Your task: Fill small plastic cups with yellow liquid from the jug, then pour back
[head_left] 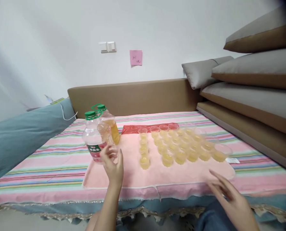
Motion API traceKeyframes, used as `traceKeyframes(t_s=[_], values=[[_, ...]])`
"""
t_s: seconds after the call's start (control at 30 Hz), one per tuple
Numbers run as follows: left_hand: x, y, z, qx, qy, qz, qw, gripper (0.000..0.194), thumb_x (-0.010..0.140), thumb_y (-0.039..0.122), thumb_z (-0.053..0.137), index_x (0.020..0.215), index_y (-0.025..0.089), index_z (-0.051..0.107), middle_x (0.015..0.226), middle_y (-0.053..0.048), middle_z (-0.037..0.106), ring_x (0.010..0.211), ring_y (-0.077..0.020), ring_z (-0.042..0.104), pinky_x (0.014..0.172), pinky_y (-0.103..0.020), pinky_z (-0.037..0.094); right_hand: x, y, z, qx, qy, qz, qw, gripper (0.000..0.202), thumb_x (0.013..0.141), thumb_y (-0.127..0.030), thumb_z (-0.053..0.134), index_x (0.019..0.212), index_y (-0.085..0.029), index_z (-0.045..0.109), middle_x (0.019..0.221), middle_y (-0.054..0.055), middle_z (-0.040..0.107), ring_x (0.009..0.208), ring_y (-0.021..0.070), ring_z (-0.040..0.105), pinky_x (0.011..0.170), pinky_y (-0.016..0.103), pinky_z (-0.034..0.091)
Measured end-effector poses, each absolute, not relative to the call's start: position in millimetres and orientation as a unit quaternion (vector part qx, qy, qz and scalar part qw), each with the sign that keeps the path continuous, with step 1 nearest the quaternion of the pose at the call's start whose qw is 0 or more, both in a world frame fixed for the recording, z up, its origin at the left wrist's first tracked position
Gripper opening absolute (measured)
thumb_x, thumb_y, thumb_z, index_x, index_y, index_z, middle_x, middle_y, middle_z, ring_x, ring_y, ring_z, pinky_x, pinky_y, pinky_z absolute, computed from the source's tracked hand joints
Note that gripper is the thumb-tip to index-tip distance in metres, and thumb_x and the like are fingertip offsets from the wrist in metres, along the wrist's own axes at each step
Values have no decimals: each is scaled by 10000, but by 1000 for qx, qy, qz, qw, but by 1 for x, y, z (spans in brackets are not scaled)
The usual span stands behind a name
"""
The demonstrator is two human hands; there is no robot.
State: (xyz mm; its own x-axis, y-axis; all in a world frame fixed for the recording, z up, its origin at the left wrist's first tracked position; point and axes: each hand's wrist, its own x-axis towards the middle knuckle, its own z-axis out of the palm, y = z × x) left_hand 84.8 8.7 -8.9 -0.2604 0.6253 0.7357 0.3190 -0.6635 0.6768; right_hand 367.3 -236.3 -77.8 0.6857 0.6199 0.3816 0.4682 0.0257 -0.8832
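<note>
My left hand (113, 165) is raised beside two large plastic bottles, its fingers curled round what looks like a clear stack of plastic cups (104, 131); its outline blends with the bottles behind. The front bottle (91, 133) has a green cap and a pink and green label. Behind it, the other bottle (115, 131) holds yellow liquid. My right hand (226, 195) hovers low at the mat's front right, fingers apart, touching nothing. Several clear cups of pale yellow liquid (180, 156) stand in rows on the pink mat (133, 176). A separate column of cups (144, 162) stands left of them.
A red plastic sheet (130, 129) lies behind the cups. Striped cloth (49, 163) covers the seat. Grey and brown cushions (254, 93) are stacked at right, a blue-green armrest (24, 138) borders the left, and a brown backrest (133, 98) runs along the wall.
</note>
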Motion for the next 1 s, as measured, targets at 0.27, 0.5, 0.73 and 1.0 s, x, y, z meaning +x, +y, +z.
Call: traceKeyframes(t_s=[0.27,0.5,0.73,1.0], values=[[139,-23,-11,683,294,454,490,927,824,337,689,1549,217,123,538,134,393,485,-64,334,526,-189,289,337,-124,-3,-518,-427,256,696,937,815,-361,687,1568,-187,157,458,-122,480,399,100,410,417,214,375],[141,-33,-6,648,222,368,629,1321,718,299,817,1491,282,-254,534,151,415,465,-40,289,483,-162,242,322,-122,-18,-498,-401,291,712,1011,817,-280,670,1577,-217,7,460,-137,479,384,81,395,389,180,355],[148,-35,-13,628,199,349,667,1321,724,277,816,1472,313,-272,523,157,417,456,-36,300,484,-148,259,319,-120,-18,-501,-423,313,687,1024,817,-262,659,1575,-209,-29,455,-147,471,385,84,400,397,186,374],[153,-28,-24,620,214,355,666,1302,722,301,816,1495,295,-230,526,151,413,466,-38,305,498,-156,262,323,-123,-24,-519,-421,319,672,1009,816,-276,658,1577,-210,-1,465,-145,461,396,86,398,400,186,374]])
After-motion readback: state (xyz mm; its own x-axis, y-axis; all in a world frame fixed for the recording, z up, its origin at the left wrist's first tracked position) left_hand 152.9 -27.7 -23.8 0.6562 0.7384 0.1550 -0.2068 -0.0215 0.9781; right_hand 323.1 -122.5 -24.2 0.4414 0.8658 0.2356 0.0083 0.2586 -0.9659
